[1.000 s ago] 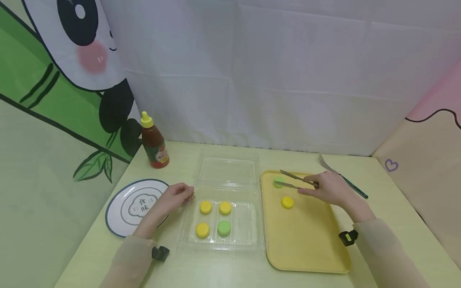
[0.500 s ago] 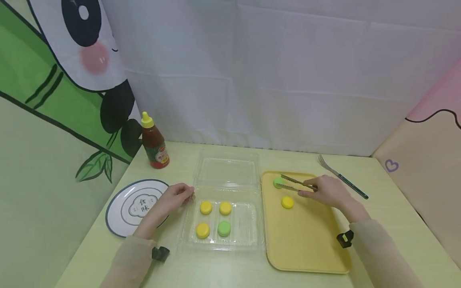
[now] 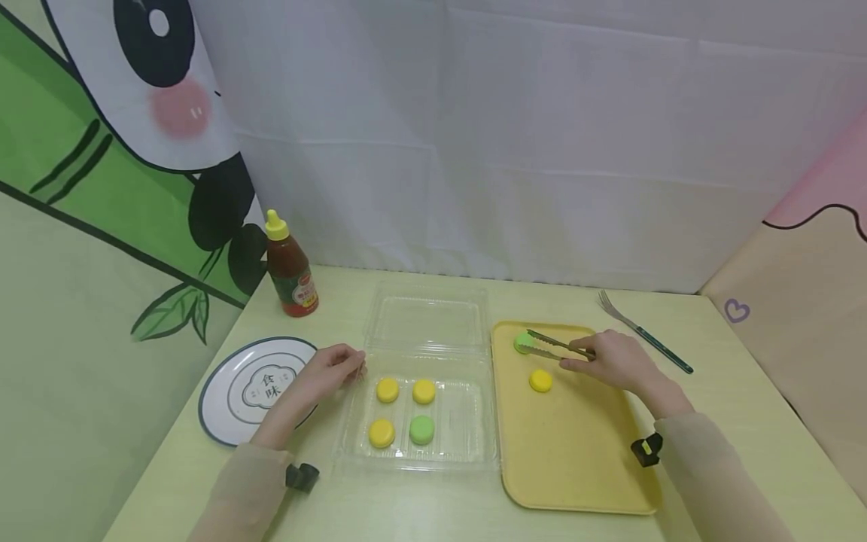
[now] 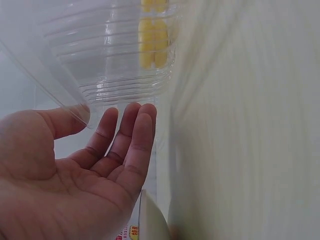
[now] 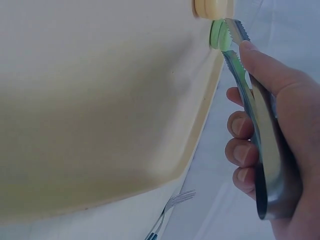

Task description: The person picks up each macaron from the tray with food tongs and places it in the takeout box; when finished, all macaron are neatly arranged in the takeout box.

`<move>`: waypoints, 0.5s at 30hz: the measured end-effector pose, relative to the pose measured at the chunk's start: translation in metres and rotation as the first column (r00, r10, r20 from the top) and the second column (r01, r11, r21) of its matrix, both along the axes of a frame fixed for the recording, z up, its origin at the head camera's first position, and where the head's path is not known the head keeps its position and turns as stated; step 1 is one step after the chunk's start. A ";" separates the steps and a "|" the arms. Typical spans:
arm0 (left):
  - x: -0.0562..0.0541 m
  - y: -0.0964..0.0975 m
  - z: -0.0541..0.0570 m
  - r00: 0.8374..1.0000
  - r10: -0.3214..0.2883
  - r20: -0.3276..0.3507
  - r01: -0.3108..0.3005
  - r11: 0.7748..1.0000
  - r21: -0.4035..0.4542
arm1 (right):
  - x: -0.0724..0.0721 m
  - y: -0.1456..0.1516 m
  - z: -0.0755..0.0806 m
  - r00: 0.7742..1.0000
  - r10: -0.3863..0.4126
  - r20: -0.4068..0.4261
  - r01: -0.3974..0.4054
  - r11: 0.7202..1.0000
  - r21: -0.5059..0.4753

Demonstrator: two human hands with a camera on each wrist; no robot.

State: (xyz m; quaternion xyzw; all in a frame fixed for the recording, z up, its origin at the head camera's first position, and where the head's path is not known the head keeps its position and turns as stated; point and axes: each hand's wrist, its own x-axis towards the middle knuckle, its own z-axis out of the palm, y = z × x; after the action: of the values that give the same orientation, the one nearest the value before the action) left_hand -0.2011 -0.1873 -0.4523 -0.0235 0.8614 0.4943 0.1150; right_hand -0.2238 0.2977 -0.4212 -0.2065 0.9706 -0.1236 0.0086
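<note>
My right hand (image 3: 616, 357) grips metal food tongs (image 5: 265, 130) with serrated ends. In the head view the tips of the tongs lie either side of a green macaron (image 3: 523, 342), near the far left corner of a yellow tray (image 3: 576, 459). Just nearer on that tray sits a yellow macaron (image 3: 540, 381). My left hand (image 3: 333, 370) holds the left rim of a clear plastic box (image 4: 115, 55), thumb above the edge and fingers (image 4: 137, 145) below. Inside the box are three yellow macarons (image 3: 387, 390) and one green macaron (image 3: 421, 430); its lid (image 3: 427, 320) lies folded back.
A white plate (image 3: 230, 395) with a dark blue rim lies at the left, partly under my left forearm. Behind it stands a red sauce bottle (image 3: 293, 278) with a yellow cap. A fork (image 3: 643, 331) lies beyond the tray, and a white cloth (image 3: 467, 150) hangs behind the table.
The tongs have shifted slightly down and right, and their tips have come a little closer together around the green macaron. My left hand and the box have stayed in place.
</note>
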 end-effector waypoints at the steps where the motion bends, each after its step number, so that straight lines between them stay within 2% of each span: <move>1: 0.000 0.000 0.000 1.000 0.001 0.001 -0.001 1.000 -0.001 | 0.000 0.000 0.000 1.000 -0.001 -0.001 0.001 1.000 0.002; 3: -0.001 0.000 -0.001 1.000 0.002 0.003 -0.002 1.000 0.001 | 0.001 -0.001 0.001 1.000 -0.002 0.000 0.002 1.000 0.004; 9: 0.003 0.001 0.002 1.000 -0.022 0.007 0.022 1.000 0.020 | 0.018 -0.003 0.010 1.000 -0.018 0.002 0.018 1.000 0.015; 15: 0.009 0.001 0.005 0.999 -0.046 0.001 0.046 0.999 0.028 | 0.032 -0.001 0.010 0.999 -0.041 0.005 0.040 0.999 0.018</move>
State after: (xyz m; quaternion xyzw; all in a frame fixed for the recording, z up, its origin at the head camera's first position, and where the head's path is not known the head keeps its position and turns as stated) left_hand -0.1920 -0.1862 -0.4477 -0.0026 0.8545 0.5036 0.1275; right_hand -0.1918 0.2967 -0.4110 -0.1863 0.9756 -0.1155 0.0108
